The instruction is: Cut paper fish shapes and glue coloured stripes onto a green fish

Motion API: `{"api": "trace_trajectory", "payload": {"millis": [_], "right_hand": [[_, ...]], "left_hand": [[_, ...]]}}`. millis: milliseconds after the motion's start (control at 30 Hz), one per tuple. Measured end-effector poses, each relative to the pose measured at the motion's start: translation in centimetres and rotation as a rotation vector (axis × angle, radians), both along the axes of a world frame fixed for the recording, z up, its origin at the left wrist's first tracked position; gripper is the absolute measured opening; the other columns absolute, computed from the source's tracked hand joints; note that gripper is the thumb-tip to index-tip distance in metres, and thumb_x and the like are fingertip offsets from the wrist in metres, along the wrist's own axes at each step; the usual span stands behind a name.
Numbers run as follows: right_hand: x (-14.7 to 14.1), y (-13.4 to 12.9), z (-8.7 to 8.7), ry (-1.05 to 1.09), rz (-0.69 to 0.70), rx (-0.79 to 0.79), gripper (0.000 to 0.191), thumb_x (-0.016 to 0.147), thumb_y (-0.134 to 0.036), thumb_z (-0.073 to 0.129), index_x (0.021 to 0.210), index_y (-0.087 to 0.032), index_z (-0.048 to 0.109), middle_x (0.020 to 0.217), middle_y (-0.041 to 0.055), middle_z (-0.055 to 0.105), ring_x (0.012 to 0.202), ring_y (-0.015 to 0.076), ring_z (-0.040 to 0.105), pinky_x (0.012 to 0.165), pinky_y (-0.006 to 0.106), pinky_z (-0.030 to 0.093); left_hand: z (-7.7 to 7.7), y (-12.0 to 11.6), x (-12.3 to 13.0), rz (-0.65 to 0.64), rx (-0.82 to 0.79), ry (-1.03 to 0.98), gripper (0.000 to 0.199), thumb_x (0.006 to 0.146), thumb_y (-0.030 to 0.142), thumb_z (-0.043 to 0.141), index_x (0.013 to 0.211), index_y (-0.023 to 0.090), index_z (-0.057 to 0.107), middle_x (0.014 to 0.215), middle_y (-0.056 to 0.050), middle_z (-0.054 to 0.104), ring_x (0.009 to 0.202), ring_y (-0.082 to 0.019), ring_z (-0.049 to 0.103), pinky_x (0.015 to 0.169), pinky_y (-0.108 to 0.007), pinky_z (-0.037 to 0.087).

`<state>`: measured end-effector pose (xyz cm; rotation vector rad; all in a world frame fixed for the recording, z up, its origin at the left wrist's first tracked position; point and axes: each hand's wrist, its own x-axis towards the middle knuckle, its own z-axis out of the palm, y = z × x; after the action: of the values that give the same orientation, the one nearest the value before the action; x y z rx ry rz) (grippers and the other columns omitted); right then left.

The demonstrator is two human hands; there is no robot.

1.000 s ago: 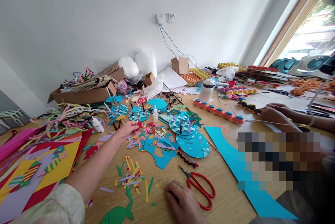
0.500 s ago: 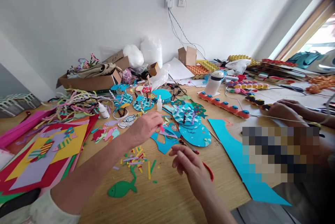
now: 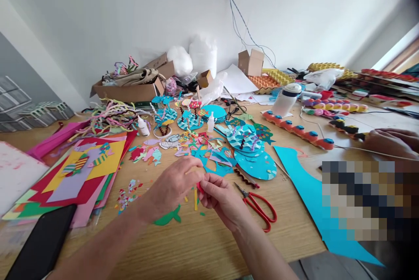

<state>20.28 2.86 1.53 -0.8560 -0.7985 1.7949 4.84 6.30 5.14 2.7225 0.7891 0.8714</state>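
Note:
My left hand and my right hand meet over the front of the table. A small red paper piece shows between their fingertips, mostly covered by them. The right thumb and fingers pinch it; the left fingers are closed against it, their tips partly hidden. Under my left wrist lies a green paper fish, half covered by the arm. Thin yellow paper strips are beside the hands. Red-handled scissors rest to the right of my right hand, near a dark brown pipe cleaner.
Coloured paper sheets and a black phone lie left. Glue bottles, blue paper discs and cut paper fish are further back. A blue sheet lies right, near another person's hand.
My hands have come together around the red paper; the left moved back from the scrap pile. The scissors now show fully. The view has shifted left and down.

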Motion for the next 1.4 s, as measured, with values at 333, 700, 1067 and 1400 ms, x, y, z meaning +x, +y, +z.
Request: {"api": "trace_trajectory", "payload": {"millis": [333, 700, 1067, 1400], "right_hand": [[-4.7, -1.5, -2.9, -0.326, -0.034, 0.034, 0.032, 0.066, -0.047, 0.061, 0.061, -0.017, 0.051, 0.042, -0.0068, 0.046, 0.037, 0.0051, 0.035, 0.037, 0.017, 0.024], [-6.4, -1.3, -4.5, -0.852, 0.174, 0.228, 0.009, 0.071, -0.016, 0.049, 0.067, -0.016, 0.057, 0.051, -0.0055, 0.048, 0.046, 0.0081, 0.042, 0.043, 0.019, 0.03], [-7.8, -0.8, -3.9, -1.273, 0.229, 0.287, 0.019, 0.068, -0.014, 0.052, 0.055, -0.016, 0.065, 0.053, 0.002, 0.061, 0.052, 0.0126, 0.05, 0.047, 0.022, 0.026], [-9.0, -1.7, -3.7, -1.456, 0.188, 0.348, 0.02, 0.076, -0.014, 0.046, 0.069, -0.012, 0.065, 0.071, 0.0151, 0.066, 0.066, 0.0226, 0.059, 0.054, 0.028, 0.031]], "left_hand": [[-4.2, -4.2, -4.2, 0.36, -0.984, -0.473, 0.023, 0.082, 0.036, 0.042, 0.071, 0.018, 0.048, 0.06, 0.004, 0.045, 0.058, -0.012, 0.044, 0.054, -0.022, 0.039], [-5.3, -3.5, -6.7, 0.324, -0.963, -0.161, 0.017, 0.072, 0.029, 0.043, 0.059, 0.019, 0.045, 0.057, 0.005, 0.039, 0.056, -0.012, 0.038, 0.053, -0.023, 0.03], [-6.7, -5.1, -8.6, 0.531, -0.72, 0.073, 0.016, 0.077, 0.017, 0.04, 0.073, 0.021, 0.055, 0.073, -0.001, 0.062, 0.072, -0.018, 0.057, 0.067, -0.027, 0.04], [-8.8, -7.4, -8.5, 0.506, -0.634, -0.095, 0.023, 0.071, 0.009, 0.042, 0.077, 0.022, 0.06, 0.082, -0.005, 0.065, 0.08, -0.02, 0.059, 0.074, -0.032, 0.046]]}}
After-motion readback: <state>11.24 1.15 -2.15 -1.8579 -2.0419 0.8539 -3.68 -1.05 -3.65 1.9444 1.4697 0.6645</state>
